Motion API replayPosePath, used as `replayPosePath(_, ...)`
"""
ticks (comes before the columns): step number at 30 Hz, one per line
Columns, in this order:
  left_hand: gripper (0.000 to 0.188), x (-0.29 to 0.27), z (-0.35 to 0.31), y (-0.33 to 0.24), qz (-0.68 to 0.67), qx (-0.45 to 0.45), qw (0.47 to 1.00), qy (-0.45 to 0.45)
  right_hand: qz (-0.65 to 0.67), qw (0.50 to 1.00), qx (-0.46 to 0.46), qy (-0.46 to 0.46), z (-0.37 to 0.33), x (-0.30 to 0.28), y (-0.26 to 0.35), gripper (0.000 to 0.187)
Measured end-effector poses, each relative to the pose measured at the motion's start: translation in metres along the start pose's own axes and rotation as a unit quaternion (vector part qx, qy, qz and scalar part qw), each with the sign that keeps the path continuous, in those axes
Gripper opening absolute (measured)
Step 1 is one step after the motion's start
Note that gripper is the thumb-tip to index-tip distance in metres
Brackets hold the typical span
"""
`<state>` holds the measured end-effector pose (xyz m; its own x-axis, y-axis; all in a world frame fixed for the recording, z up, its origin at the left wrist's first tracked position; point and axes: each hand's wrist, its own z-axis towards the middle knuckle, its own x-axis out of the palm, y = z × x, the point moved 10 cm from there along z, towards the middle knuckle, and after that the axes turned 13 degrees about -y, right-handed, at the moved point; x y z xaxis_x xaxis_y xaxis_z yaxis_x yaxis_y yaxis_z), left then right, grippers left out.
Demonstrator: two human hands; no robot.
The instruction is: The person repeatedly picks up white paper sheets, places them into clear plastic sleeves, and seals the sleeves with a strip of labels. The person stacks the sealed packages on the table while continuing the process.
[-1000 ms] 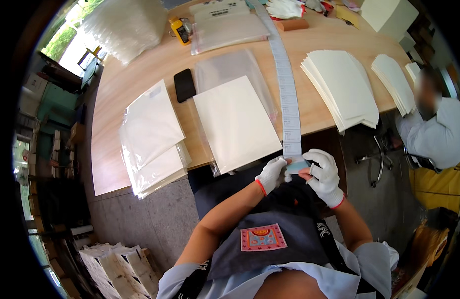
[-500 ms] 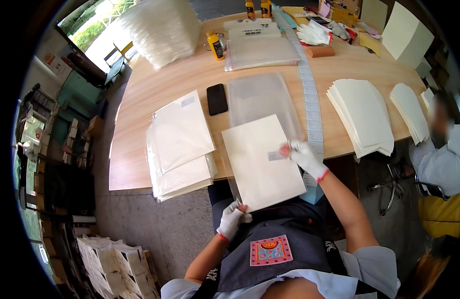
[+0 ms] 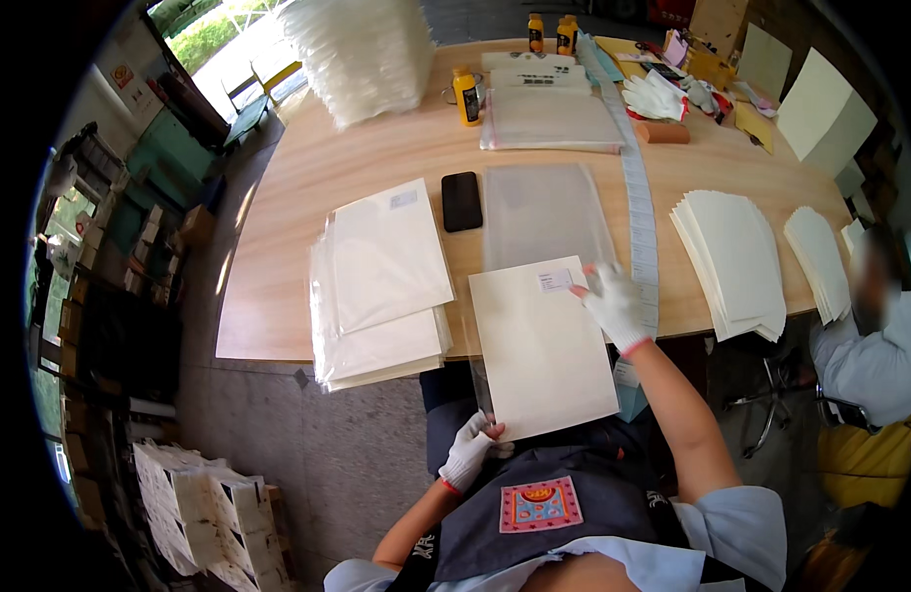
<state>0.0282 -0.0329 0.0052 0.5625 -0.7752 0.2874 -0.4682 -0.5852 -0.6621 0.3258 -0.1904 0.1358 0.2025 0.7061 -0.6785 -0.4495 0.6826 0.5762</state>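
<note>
The left hand (image 3: 470, 452) has its grip clamped on the near left corner of the cream board (image 3: 544, 365), which overhangs the table's (image 3: 268, 306) near edge. The right hand (image 3: 615, 306) is at the pale label (image 3: 553, 281); I can't tell whether it's pinching. Best steady that corner and smooth the label outward.

Daylight from upper-left opening (image 3: 224, 57); fisheye bending, black corners.
</note>
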Motion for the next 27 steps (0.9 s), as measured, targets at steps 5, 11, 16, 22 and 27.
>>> replayPosePath(5, 0.038, 0.009, 0.012, -0.042, 0.122, 0.222, 0.967, 0.023, -0.044, 0.969, 0.065, 0.232, -0.091, -0.023, -0.046, 0.022)
replayPosePath(11, 0.036, 0.020, -0.054, -0.165, 0.252, 0.374, 0.892, -0.020, 0.232, 0.834, 0.325, 0.380, -0.167, 0.028, -0.029, 0.015)
replayPosePath(16, 0.036, -0.053, -0.079, -0.277, 0.198, 0.480, 0.833, -0.189, 0.376, 0.863, 0.204, 0.269, -0.043, 0.105, 0.082, 0.017)
replayPosePath(22, 0.045, -0.143, -0.035, -0.307, 0.525, 0.499, 0.533, -0.437, 0.195, 0.933, 0.146, 0.266, 0.005, 0.194, 0.148, 0.023)
replayPosePath(27, 0.049, -0.209, 0.026, -0.268, 0.467, 0.386, 0.679, -0.414, 0.269, 0.895, 0.124, 0.334, -0.013, 0.211, 0.168, 0.026)
